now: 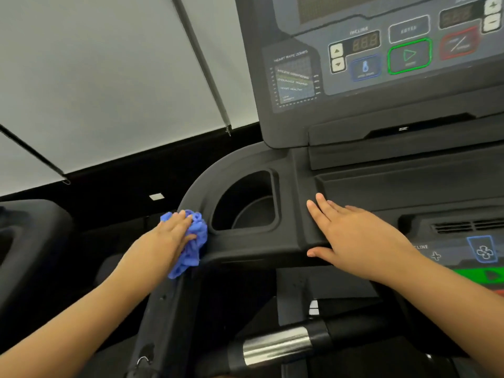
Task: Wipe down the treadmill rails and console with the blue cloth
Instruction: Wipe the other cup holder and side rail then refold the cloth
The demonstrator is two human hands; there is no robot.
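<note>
Plainly, from the head camera, the only view, the left hand (169, 236) grips the blue cloth (195, 241), fingers laid over the bunched fabric and thumb tucked into it. It presses the wad against the outer curve of the left rail (191, 184), just beside the cup holder (245, 211). A tail of cloth hangs below the hand. The right hand (351, 238) lies flat on the dark console deck (300, 165), fingers straight and apart, thumb at the front edge, holding nothing; it seems to serve as a brace.

The step in hand looks like wiping the left rail where it meets the deck. To do it well, I would spread the cloth so more than 1 crumpled knob touches the plastic. I would then follow the curve in long overlapping strokes, wrapping over the outer edge and the underside. The cup holder rim deserves a pass too.

Above, the display panel (381, 64) with its green start button (409, 55) looks untouched. Light pressure there should avoid pressing any of the keys.
</note>
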